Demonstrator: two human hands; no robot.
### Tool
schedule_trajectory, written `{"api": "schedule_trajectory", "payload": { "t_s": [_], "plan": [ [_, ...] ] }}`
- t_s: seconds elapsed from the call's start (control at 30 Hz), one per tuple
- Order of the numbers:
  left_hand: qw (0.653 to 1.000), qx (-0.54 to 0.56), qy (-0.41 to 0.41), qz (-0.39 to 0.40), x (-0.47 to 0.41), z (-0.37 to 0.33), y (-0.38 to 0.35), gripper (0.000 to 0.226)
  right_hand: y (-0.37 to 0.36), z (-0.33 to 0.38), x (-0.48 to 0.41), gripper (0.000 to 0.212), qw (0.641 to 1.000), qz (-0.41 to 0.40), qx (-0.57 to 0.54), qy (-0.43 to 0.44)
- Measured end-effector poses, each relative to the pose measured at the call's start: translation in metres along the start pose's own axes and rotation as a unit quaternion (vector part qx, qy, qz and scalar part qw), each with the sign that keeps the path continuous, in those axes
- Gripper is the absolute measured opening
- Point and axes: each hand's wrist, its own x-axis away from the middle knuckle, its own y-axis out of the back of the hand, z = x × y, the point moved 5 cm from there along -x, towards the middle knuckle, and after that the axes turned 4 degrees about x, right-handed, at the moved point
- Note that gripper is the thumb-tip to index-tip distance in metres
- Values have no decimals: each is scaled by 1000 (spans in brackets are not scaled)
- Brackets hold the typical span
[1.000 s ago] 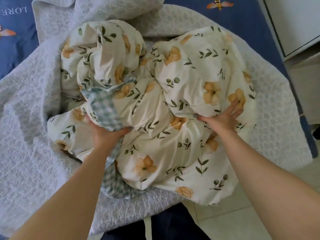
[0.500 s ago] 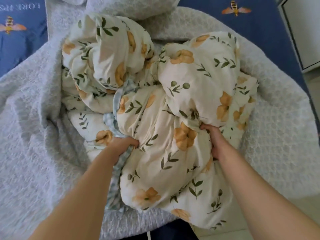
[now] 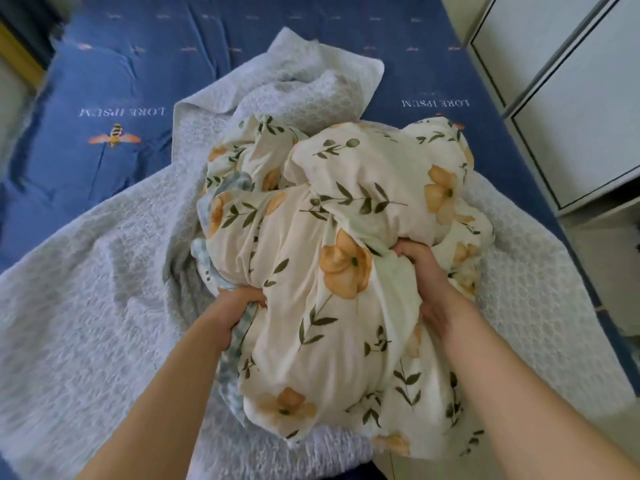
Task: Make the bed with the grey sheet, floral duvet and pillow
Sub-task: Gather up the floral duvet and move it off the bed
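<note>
Gripping the floral duvet [image 3: 311,244] on both sides, we are holding it as a bunched bundle in the middle of the bed. Our left hand [image 3: 235,308] is clenching a fold at the bundle's near left edge, beside a strip of checked lining [image 3: 239,341]. Our right hand [image 3: 427,282] is digging its curled fingers into a crease on the right. The duvet is sitting on the grey sheet [image 3: 104,271], which is lying rumpled and askew over the blue mattress [image 3: 121,81], one corner folded back at the far side. We are not seeing a pillow anywhere. As we judge it, the bundle is needing to come off first so the sheet can be spread. To do that well, we are aiming to gather the loose near tails before lifting, pinching only duvet cloth and none of the sheet beneath.
</note>
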Motion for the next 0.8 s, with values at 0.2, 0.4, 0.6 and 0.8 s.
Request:
{"api": "schedule_trajectory", "payload": {
  "t_s": [0.2, 0.4, 0.6, 0.8],
  "plan": [
    [981, 76, -162, -77, 97, -41, 66, 19, -91, 49, 61, 36, 996, 59, 22, 60],
    [948, 131, -260, -129, 180, -71, 114, 35, -156, 93, 105, 60, 988, 75, 44, 128],
    [896, 180, -381, -144, 290, -85, 144, 98, -223, 129, 156, 52, 972, 165, 52, 162],
    [846, 155, -439, -260, 395, -50, 170, 128, -285, 144, 216, 46, 944, 278, 48, 170]
  ]
}}
